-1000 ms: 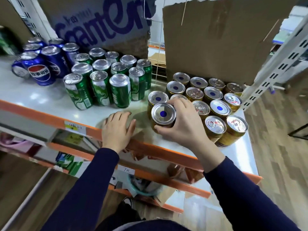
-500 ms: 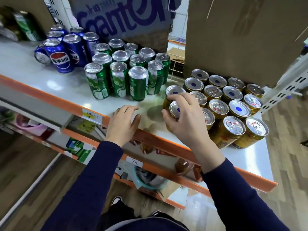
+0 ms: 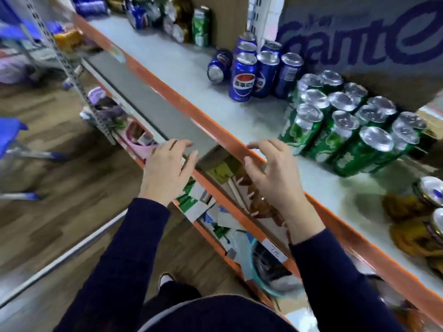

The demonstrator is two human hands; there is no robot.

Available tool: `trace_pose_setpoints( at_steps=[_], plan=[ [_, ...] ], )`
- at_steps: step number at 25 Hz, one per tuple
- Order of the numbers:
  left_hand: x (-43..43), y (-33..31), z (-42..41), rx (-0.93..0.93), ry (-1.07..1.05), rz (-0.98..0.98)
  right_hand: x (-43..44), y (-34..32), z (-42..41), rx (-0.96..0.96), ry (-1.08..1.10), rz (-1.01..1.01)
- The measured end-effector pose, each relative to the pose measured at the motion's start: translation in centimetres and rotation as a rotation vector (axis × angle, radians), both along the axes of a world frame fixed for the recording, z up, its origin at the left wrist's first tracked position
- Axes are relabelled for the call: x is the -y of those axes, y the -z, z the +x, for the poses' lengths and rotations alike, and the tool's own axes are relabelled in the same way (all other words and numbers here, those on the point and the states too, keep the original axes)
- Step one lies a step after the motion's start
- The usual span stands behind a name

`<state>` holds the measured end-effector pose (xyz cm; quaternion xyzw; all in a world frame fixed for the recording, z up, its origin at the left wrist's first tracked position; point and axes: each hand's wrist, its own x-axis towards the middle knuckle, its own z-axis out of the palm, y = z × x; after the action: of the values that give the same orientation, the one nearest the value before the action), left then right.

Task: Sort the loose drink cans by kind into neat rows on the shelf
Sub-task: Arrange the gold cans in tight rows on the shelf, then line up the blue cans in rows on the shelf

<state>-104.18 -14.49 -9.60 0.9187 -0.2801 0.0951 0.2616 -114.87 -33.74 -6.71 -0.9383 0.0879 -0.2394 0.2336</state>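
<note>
The frame is motion-blurred. Green cans (image 3: 345, 130) stand in tight rows on the grey shelf (image 3: 187, 75). Left of them stands a small group of blue cans (image 3: 259, 70), and one blue can (image 3: 217, 67) lies on its side beside them. Gold cans (image 3: 429, 204) show at the right edge. More mixed loose cans (image 3: 172, 17) sit far back on the left. My left hand (image 3: 167, 171) hovers in front of the shelf's orange edge, fingers spread and empty. My right hand (image 3: 273, 171) hovers over that edge, fingers apart, holding nothing.
A cardboard box with blue lettering (image 3: 359, 37) stands behind the cans. A lower shelf (image 3: 215, 212) holds packets, a teal bowl (image 3: 266, 271) and a pink tub (image 3: 141, 144). A slotted upright post (image 3: 72, 68) rises at left over wooden floor.
My right hand has let go of the gold can and both hands have moved left along the shelf edge. The view has swung left, pushing the gold cans to the right edge.
</note>
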Motion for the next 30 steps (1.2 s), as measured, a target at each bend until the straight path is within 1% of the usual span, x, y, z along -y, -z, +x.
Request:
trace_pose_setpoints(
  at_steps=[6, 10, 14, 17, 20, 26, 30],
  plan=[
    [-10.5, -0.3, 9.9, 0.039, -0.073, 0.039, -7.7, 1.2, 11.8, 0.001, -0.002, 0.112],
    [-14.0, -0.2, 15.9, 0.008, -0.105, 0.027, -11.0, 1.6, 18.7, -0.028, -0.044, 0.106],
    [-15.3, 0.8, 22.1, -0.01, -0.106, 0.019, -12.4, 2.4, 25.5, -0.068, -0.07, 0.111],
    [-15.9, 1.2, 28.5, -0.012, -0.115, 0.018, -12.6, 2.4, 32.6, -0.009, -0.097, 0.118],
    [-15.4, 0.2, 35.8, 0.011, -0.09, 0.022, -12.0, 1.6, 40.5, 0.048, -0.077, 0.114],
    [-14.2, -1.8, 49.1, 0.034, -0.073, -0.007, -11.2, 0.5, 53.3, 0.075, -0.058, 0.123],
    [-14.8, -1.3, 55.6, 0.014, -0.058, -0.032, -12.1, 0.5, 60.0, 0.047, -0.056, 0.128]
  ],
)
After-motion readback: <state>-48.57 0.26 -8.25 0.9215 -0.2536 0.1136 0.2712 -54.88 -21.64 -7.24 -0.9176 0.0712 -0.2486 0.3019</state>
